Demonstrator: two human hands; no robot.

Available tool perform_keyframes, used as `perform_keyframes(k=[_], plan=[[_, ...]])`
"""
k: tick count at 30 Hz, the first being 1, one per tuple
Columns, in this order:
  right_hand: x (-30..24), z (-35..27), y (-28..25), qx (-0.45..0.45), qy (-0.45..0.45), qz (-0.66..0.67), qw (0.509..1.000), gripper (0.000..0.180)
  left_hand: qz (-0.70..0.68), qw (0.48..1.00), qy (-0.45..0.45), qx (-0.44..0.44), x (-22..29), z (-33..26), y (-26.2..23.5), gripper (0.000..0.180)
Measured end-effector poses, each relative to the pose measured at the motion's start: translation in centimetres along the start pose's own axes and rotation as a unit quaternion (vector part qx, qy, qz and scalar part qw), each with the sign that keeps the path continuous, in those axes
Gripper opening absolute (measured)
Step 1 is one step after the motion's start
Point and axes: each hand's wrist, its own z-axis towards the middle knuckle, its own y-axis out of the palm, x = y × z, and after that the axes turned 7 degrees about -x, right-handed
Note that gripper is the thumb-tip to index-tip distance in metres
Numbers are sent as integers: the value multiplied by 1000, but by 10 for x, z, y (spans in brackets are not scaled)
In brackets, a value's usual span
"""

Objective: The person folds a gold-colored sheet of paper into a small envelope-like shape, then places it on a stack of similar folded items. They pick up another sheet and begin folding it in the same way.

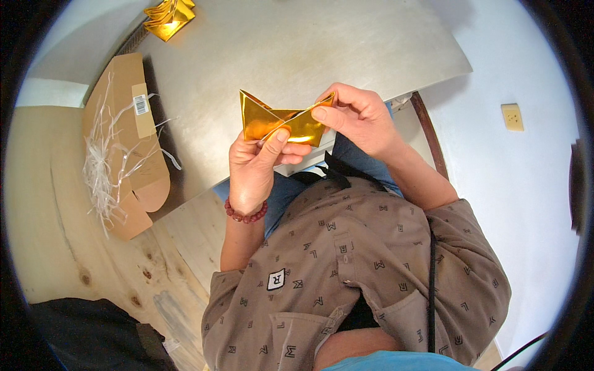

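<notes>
A folded piece of shiny gold paper (pixel 278 120) hangs above the near edge of a grey table (pixel 297 43). Both hands hold it. My left hand (pixel 257 164) pinches its lower middle between thumb and fingers; a red bead bracelet sits on that wrist. My right hand (pixel 359 117) pinches the upper right corner with thumb and forefinger. The paper has two pointed flaps rising at left and right, with a fold line running across.
Several more folded gold paper pieces (pixel 168 17) lie at the far left of the table. An open brown cardboard box (pixel 127 142) with pale shredded filler sits at the table's left end. A wooden floor lies below, a white wall with a socket (pixel 512 116) to the right.
</notes>
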Motion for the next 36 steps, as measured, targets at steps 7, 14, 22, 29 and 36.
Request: perform_keyframes(k=[7, 14, 22, 29, 36], plan=[[-7, 1, -7, -23, -23, -6, 999, 13, 25, 1000, 11, -9, 3, -1, 1, 25], [-4, 3, -8, -15, -21, -13, 1000, 12, 26, 999, 22, -7, 1, -2, 2, 27], [-1, 2, -7, 0, -14, -19, 1000, 13, 24, 1000, 15, -11, 0, -2, 0, 28], [-1, 6, -14, 4, 5, -15, 1000, 17, 31, 999, 39, -8, -2, -2, 3, 24], [8, 5, -3, 6, -1, 61, 998, 15, 7, 999, 28, 40, -5, 2, 7, 22]])
